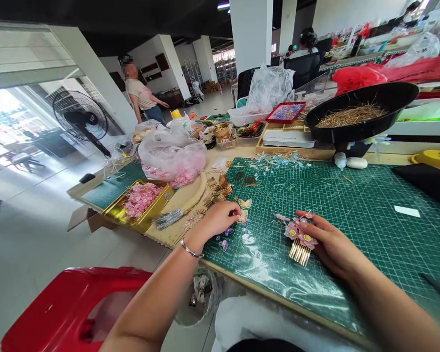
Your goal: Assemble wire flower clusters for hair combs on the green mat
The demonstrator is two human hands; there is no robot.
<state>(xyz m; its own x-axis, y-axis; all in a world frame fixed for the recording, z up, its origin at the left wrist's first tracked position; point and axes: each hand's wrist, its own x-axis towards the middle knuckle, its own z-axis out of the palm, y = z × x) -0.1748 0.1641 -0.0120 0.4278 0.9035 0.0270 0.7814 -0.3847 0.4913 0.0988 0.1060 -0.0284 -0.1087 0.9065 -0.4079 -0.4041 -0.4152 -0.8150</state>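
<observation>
Over the green cutting mat (337, 195), my right hand (324, 239) holds a gold hair comb (300, 252) decorated with pink flowers (297, 232); its teeth point down toward me. My left hand (223, 217) is at the mat's left part, fingers bent together at a small colourful butterfly piece (243, 216). Another butterfly (245, 203) lies just beyond the fingertips. Purple butterflies (224, 244) rest on the mat below the left hand. Several gold combs (220, 189) lie in a pile beyond my left wrist.
A gold tin (112, 212) of pink flowers and a silver tassel (168, 218) are at the left. Behind stand a pink-filled plastic bag (172, 154) and a black bowl (403, 95) of gold pins. A person (143, 95) stands beyond the table; a red stool (58, 298) is below left.
</observation>
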